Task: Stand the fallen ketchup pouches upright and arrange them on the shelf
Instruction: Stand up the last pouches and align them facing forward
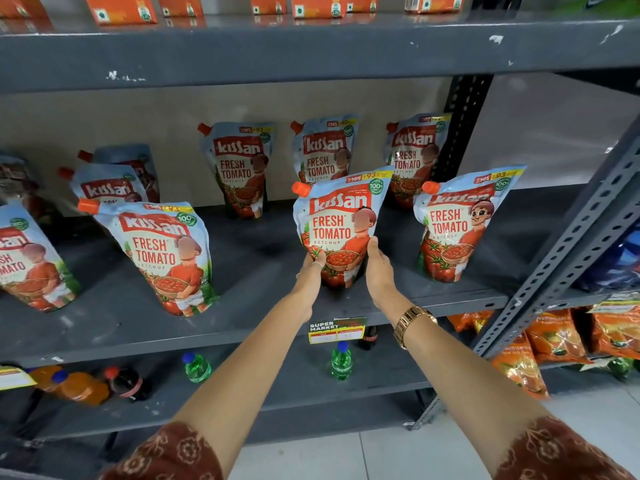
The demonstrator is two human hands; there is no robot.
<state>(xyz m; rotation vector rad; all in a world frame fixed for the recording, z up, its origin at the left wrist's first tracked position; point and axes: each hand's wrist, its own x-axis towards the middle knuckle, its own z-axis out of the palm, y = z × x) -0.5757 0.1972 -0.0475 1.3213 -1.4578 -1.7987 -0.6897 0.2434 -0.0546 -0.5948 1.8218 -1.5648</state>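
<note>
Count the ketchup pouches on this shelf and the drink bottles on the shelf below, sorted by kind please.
Ketchup pouches: 9, one of them at the far left blurred
Green bottles: 2
Orange bottles: 2, blurred
Dark cola bottles: 2
Total: 15

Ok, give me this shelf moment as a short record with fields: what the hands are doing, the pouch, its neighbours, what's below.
left hand: on held pouch's lower left side
right hand: on its lower right side
held pouch: upright, front row, on ketchup shelf
back row pouches: upright
lower shelf: green bottles
</note>
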